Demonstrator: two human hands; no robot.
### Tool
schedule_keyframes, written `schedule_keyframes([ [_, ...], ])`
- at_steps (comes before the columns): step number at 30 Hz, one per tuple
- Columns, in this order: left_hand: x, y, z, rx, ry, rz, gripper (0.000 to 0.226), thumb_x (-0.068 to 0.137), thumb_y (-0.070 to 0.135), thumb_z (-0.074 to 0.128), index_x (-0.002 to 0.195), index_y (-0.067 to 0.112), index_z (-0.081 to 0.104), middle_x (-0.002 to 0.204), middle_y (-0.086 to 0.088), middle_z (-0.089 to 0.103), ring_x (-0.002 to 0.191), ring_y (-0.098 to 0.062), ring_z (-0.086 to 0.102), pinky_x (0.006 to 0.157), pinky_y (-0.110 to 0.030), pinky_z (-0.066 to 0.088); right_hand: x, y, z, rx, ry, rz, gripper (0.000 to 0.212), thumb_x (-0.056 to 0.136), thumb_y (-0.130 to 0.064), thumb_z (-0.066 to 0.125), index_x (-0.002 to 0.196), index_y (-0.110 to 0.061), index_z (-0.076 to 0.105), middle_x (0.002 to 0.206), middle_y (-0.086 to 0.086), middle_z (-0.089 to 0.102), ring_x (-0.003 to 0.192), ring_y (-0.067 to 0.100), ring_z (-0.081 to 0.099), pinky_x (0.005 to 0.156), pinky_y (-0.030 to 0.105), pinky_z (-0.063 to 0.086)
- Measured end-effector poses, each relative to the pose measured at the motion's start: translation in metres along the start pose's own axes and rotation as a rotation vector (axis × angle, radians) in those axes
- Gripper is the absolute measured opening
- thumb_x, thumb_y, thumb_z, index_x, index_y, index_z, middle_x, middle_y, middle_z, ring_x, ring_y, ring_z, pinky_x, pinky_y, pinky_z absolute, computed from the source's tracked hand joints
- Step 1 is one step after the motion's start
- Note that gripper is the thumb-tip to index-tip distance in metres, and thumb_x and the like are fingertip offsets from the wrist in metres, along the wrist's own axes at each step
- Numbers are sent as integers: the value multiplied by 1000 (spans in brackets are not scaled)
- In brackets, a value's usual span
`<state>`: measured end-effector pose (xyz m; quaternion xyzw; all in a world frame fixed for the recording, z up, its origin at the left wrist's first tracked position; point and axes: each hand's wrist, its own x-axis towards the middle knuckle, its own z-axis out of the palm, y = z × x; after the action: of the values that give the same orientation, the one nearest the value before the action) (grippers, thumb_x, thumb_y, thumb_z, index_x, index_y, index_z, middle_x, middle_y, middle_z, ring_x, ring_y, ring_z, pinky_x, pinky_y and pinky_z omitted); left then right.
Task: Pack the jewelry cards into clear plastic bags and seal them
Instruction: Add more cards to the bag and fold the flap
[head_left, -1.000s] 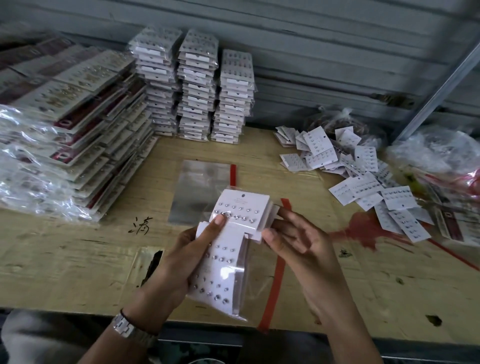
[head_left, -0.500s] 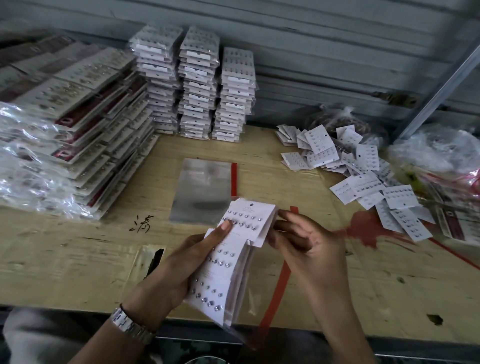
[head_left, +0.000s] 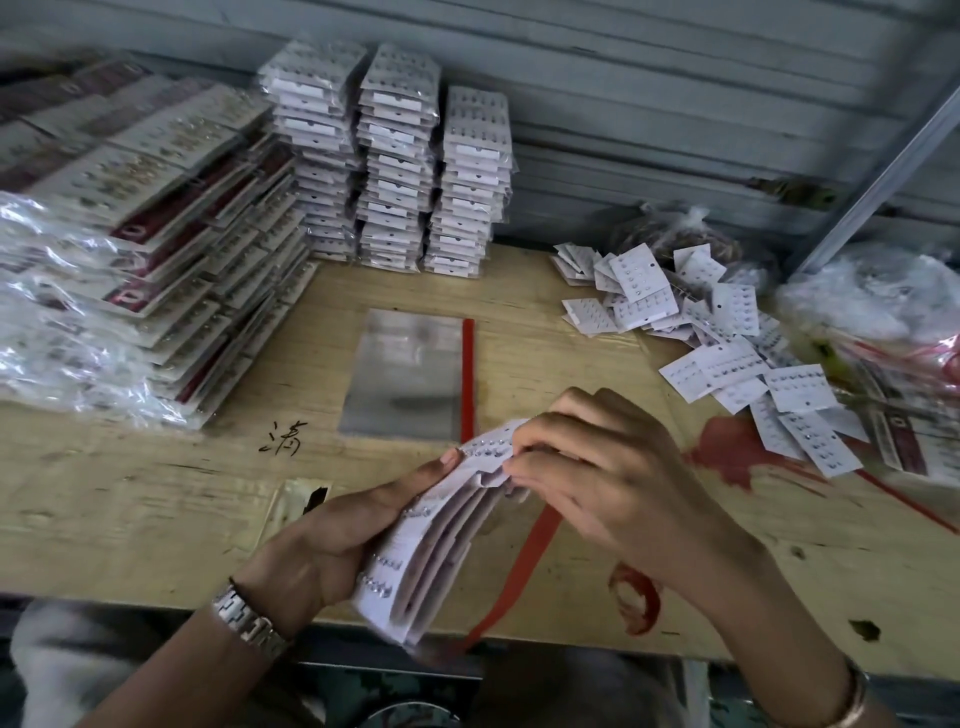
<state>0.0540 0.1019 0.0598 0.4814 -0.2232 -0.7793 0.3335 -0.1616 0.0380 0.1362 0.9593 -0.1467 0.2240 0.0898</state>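
Jewelry cards (head_left: 415, 561) update: a second ago the stack was face-up toward the camera with the top card poking out loose. Now it's tipped nearly edge-on, so you mostly see the card edges fanned out. It's held just above the near edge of the worktop (head_left: 130, 509), about midway along.

The left hand (head_left: 332, 545) has its grip wrapped around the lower half of the stack, thumb up along the face. The right hand (head_left: 613, 467) has come over the top, and its grip is curled down on the upper ends of the cards.

To me that looks like squaring the loose top card back in line so the bundle can be closed up. How far they're sleeved I can't tell, it's too blurry. A red strip (head_left: 524, 561) runs out from under the stack, probably the seal tape, so sealing isn't done yet.

A spare clear plastic bag (head_left: 405, 374) lies flat mid-worktop. The unpacked loose cards (head_left: 727, 364) are toward the right edge and the packed stacks (head_left: 395, 166) along the far edge.
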Motion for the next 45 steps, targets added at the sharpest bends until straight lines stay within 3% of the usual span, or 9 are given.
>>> schedule_keyframes([
  [6, -5, 7, -2, 52, -87, -78, 43, 79, 59, 65, 90, 20, 81, 76, -5, 76, 61, -13, 71, 56, -22, 55, 9, 5, -15, -25, -103, -49, 14, 74, 3, 77, 83, -7, 74, 85, 3, 71, 78, 20, 61, 67, 34, 52],
  [11, 0, 7, -5, 179, -87, -9, 77, 23, 72, 88, 83, 24, 82, 81, 4, 78, 67, -6, 73, 57, -17, 54, 18, -7, -25, -131, -273, -113, 22, 73, 0, 54, 83, -8, 72, 81, 2, 67, 76, 19, 58, 71, 32, 54],
  [17, 3, 2, -5, 199, -77, 47, 69, 9, 73, 86, 64, 31, 80, 70, 10, 75, 62, -1, 71, 54, -14, 52, 27, -11, -29, -125, -370, -133, 28, 79, 0, 42, 77, -10, 69, 75, 0, 62, 76, 19, 55, 68, 32, 51],
  [21, -3, 6, 1, 202, -201, -56, 77, 34, 68, 89, 96, 22, 81, 104, 0, 76, 93, -10, 73, 71, -19, 56, 28, -13, -24, -82, -374, -159, 26, 84, -2, 48, 76, -13, 70, 76, -3, 63, 76, 17, 53, 67, 27, 44],
  [26, 8, -5, 0, 164, 2, 194, 95, 8, 71, 87, 89, 24, 66, 72, 18, 74, 68, 8, 69, 60, -9, 52, 27, -17, -15, -69, -312, -169, 10, 76, -1, 72, 72, -11, 70, 71, -1, 63, 71, 18, 55, 65, 28, 44],
  [30, 4, 7, -1, 317, -263, -127, 66, 29, 76, 84, 77, 31, 82, 84, 8, 78, 77, -5, 74, 65, -15, 55, 23, -15, -12, 2, -293, -119, 14, 73, -1, 79, 80, -12, 73, 72, -1, 66, 70, 17, 56, 62, 28, 47],
  [32, 8, 7, -10, 394, -270, -178, 83, 22, 80, 81, 84, 25, 81, 81, 8, 77, 72, -6, 74, 59, -15, 55, 20, -12, -14, 146, -267, -41, 15, 74, -6, 82, 87, -11, 76, 77, -1, 71, 71, 17, 59, 61, 30, 53],
  [36, 15, 0, -21, 350, -174, -121, 87, 17, 77, 85, 83, 21, 79, 77, 6, 77, 66, -5, 71, 60, -18, 54, 17, -3, -25, 341, -275, 59, 10, 81, -22, 75, 88, -16, 78, 86, -5, 69, 80, 10, 58, 65, 25, 52],
  [45, 22, 1, -31, 456, -186, -209, 92, 30, 86, 77, 107, 36, 67, 93, 13, 77, 83, -2, 72, 66, -18, 56, 24, -4, -34, 228, -568, 68, 8, 77, -38, 79, 81, -32, 77, 80, -12, 45, 79, 5, 43, 57, 12, 26],
])
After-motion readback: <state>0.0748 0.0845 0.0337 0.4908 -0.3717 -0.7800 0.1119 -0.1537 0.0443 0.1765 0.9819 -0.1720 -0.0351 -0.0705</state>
